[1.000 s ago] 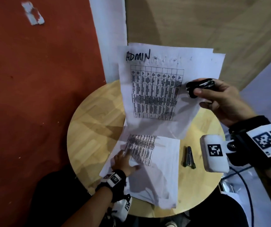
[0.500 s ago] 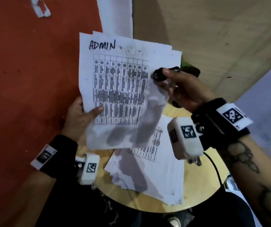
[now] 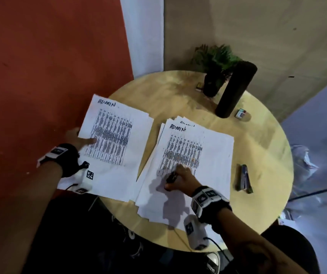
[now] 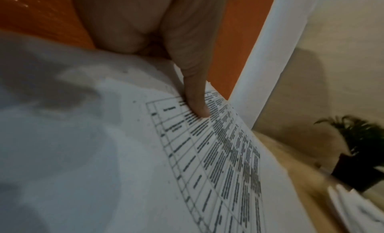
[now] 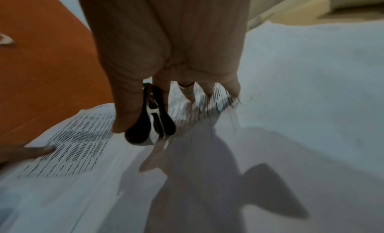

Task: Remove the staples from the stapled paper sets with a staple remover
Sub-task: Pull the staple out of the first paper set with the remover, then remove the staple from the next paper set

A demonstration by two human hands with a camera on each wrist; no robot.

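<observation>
The left hand (image 3: 75, 138) pinches the loose "ADMIN" set (image 3: 117, 139), thumb on top, overhanging the round table (image 3: 257, 151), so it may slide off if released, while the right hand (image 3: 180, 179) clamps the staple remover (image 5: 152, 116), lengthwise toward the wrist, over the stack (image 3: 204, 155)

The left hand (image 3: 77, 138) reaches out at the round wooden table's (image 3: 257, 155) left edge, thumb (image 4: 195, 95) stretched flat and pressing down. The right hand (image 3: 180, 179) sits nearer the front edge, knuckles up, thumb and forefinger pinching, remaining fingertips (image 5: 232, 87) pointing down.
</observation>
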